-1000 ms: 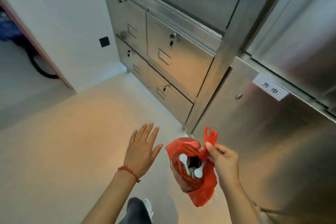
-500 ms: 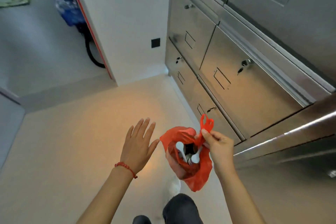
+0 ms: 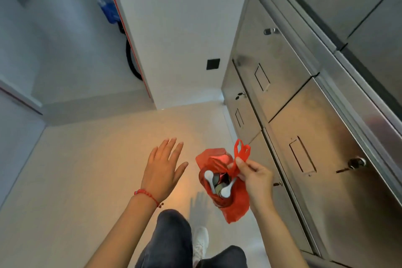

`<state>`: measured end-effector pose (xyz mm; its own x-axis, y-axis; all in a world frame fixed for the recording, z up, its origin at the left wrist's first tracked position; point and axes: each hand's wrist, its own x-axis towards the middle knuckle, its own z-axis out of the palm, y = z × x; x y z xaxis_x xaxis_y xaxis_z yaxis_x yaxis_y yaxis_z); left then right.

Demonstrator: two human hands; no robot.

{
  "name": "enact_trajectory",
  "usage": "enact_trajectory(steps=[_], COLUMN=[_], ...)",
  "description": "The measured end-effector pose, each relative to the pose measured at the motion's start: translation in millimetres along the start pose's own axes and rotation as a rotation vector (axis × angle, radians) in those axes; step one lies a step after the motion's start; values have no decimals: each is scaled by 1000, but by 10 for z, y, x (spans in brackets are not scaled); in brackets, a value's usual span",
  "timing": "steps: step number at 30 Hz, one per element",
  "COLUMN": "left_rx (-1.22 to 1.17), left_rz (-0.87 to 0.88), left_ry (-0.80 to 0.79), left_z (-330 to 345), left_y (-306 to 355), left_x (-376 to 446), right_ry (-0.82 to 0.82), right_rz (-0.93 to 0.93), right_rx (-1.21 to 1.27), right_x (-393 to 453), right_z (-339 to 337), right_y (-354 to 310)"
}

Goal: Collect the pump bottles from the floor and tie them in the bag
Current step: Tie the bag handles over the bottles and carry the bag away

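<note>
My right hand (image 3: pixel 253 177) pinches one handle loop of the red bag (image 3: pixel 226 183), which hangs in the air above the floor (image 3: pixel 87 159), beside the steel cabinets (image 3: pixel 304 126). The pump bottles (image 3: pixel 218 183) stand inside, white pump heads poking from its open mouth; I count two, perhaps more beneath. My left hand (image 3: pixel 163 169) is spread flat, holding nothing. The film looks thin, soft and slippery, the load light. I judge both handle loops are the places to grip for tying.
</note>
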<state>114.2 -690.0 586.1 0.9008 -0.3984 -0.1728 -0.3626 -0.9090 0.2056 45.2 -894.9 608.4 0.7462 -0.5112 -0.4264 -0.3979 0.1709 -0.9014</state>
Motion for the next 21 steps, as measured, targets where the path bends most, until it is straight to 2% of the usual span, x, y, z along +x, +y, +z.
enact_trajectory(steps=[21], left_rx=[-7], left_rz=[1], left_ry=[-76], left_z=[-179], left_y=[-756], left_x=[3420], right_ry=[6], right_rz=[53], right_rx=[-67], right_x=[3195], right_z=[1175], right_y=[-1006])
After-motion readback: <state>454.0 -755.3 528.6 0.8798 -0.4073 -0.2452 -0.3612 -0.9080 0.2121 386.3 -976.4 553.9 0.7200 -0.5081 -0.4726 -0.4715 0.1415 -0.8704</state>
